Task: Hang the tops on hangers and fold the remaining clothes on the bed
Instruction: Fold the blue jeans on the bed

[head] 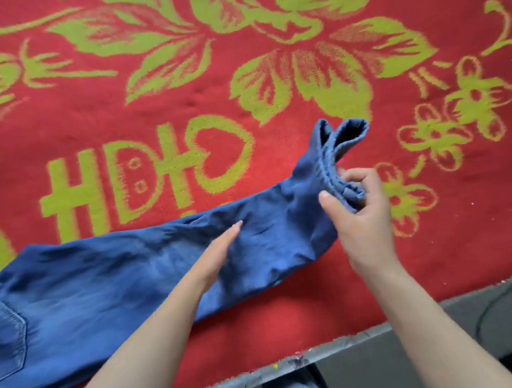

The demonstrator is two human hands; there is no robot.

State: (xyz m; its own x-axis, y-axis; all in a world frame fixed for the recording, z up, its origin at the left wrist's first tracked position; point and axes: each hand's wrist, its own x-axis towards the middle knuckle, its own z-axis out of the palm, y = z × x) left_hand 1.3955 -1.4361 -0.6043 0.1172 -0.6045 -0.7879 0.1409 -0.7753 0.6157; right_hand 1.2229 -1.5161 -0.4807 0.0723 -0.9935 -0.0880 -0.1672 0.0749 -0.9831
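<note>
Red bed blanket (274, 123) woven with green flowers fills the view ahead of me, and its big green lettering (144, 177) is my marker. Just on my side of that lettering lie the blue denim jeans (118, 276), stretched out flat. Their stitched back pocket (4, 335) is off to its left and the leg ends are raised to its right. My left hand (219, 248) lies flat on the leg, fingers straight, below the lettering. My right hand (362, 213) pinches the bunched hems (347, 133). To fold well, I judge I should square both hems, use the flat hand as the crease line, and carry the hems over toward the pocket without dragging. A grey bed edge (335, 343) runs nearer me than the lettering; the blanket's nap may grip the denim
</note>
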